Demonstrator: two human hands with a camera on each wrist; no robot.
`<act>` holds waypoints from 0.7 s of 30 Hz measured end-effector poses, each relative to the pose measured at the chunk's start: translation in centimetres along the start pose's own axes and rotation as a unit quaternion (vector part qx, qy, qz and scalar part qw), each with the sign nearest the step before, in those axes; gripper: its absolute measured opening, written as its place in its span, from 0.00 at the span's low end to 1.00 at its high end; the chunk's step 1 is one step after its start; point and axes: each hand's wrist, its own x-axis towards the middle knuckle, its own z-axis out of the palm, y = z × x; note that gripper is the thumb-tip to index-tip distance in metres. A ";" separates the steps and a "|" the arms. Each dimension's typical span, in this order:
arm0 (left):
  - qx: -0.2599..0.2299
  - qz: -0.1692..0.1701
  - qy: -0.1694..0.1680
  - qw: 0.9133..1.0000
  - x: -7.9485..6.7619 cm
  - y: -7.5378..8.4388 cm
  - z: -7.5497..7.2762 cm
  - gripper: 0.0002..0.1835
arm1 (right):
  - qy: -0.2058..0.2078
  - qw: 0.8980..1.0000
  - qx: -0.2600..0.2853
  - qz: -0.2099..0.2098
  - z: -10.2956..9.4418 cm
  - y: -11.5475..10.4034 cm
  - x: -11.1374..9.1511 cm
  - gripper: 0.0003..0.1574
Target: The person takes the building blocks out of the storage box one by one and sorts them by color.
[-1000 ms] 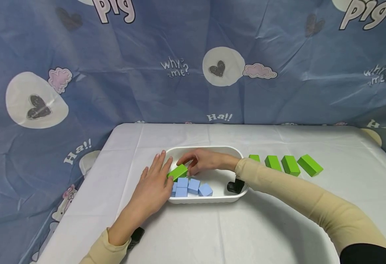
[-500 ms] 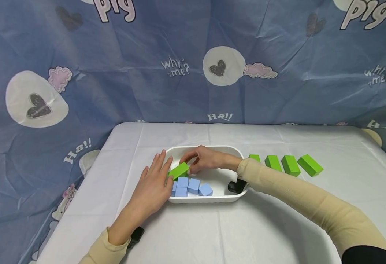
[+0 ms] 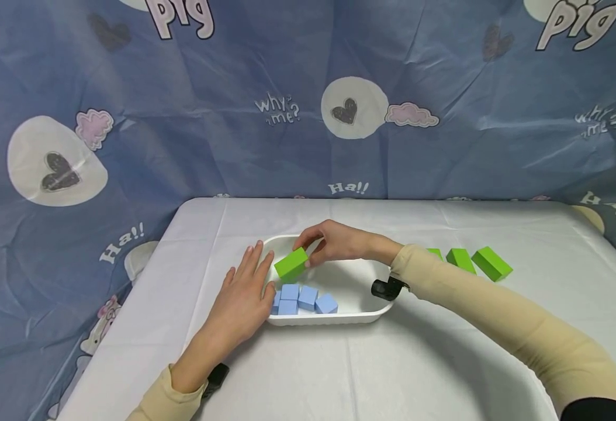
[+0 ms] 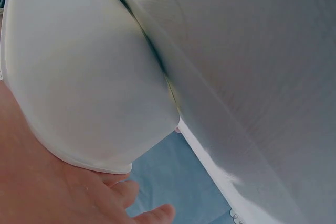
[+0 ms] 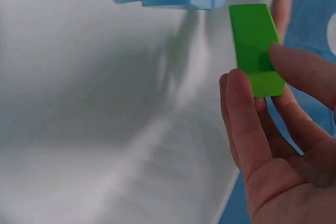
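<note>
Beige sleeves (image 3: pixel 497 316), black wrist cameras (image 3: pixel 386 289), black right-arm covering (image 3: pixel 599 409)

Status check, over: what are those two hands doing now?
Right hand pinches a green block over the white tray. Left hand, fingers straight, at the tray's left end. Blue blocks in tray; nothing seems in the way.

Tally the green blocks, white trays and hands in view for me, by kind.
Green blocks: 4 (one partly hidden)
White tray: 1
Hands: 2
Total: 7
</note>
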 end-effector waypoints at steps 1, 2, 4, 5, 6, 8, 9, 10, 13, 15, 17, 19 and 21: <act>0.001 0.000 0.000 1.000 0.0 0.0 0.0 0.31 | 0.000 1.000 0.002 0.003 -0.2 -0.1 -0.2 0.23; 0.001 0.001 0.000 1.000 0.0 0.0 0.1 0.31 | 0.001 1.000 0.004 0.005 -0.4 -0.3 -0.5 0.23; 0.001 0.002 0.003 1.000 0.0 0.1 0.1 0.31 | 0.005 1.000 0.012 0.009 -0.6 -0.5 -1.0 0.23; 0.001 0.003 0.004 1.000 0.0 0.1 0.1 0.31 | 0.008 1.000 0.017 0.011 -0.7 -0.6 -1.3 0.23; 0.000 0.003 0.004 1.000 0.0 0.1 0.1 0.31 | 0.011 1.000 0.021 0.011 -0.8 -0.7 -1.5 0.23; -0.001 0.003 0.004 1.000 -0.1 0.1 0.1 0.31 | 0.020 0.999 0.027 0.010 -1.0 -0.7 -2.1 0.24; -0.001 0.003 0.005 1.000 -0.1 0.1 0.1 0.31 | 0.025 0.999 0.030 0.008 -1.0 -0.7 -2.4 0.24; -0.002 0.003 0.004 1.000 -0.1 0.1 0.1 0.31 | 0.030 0.999 0.033 0.005 -1.1 -0.8 -2.7 0.24; 0.000 0.007 0.009 1.000 -0.1 0.1 0.1 0.30 | 0.044 0.998 0.044 0.001 -1.3 -0.7 -3.7 0.25; 0.000 0.009 0.012 1.000 -0.1 0.1 0.1 0.30 | 0.056 0.997 0.053 -0.001 -1.3 -0.8 -4.4 0.25; 0.001 0.010 0.013 1.000 -0.1 0.1 0.1 0.30 | 0.069 0.996 0.058 -0.001 -1.4 -0.7 -5.0 0.25; 0.000 0.011 0.013 1.000 -0.1 0.1 0.1 0.30 | 0.087 0.994 0.059 -0.002 -1.6 -0.7 -5.7 0.25; 0.001 0.010 0.011 1.000 0.0 0.1 0.1 0.30 | 0.109 0.992 0.056 0.000 -1.7 -0.5 -6.3 0.25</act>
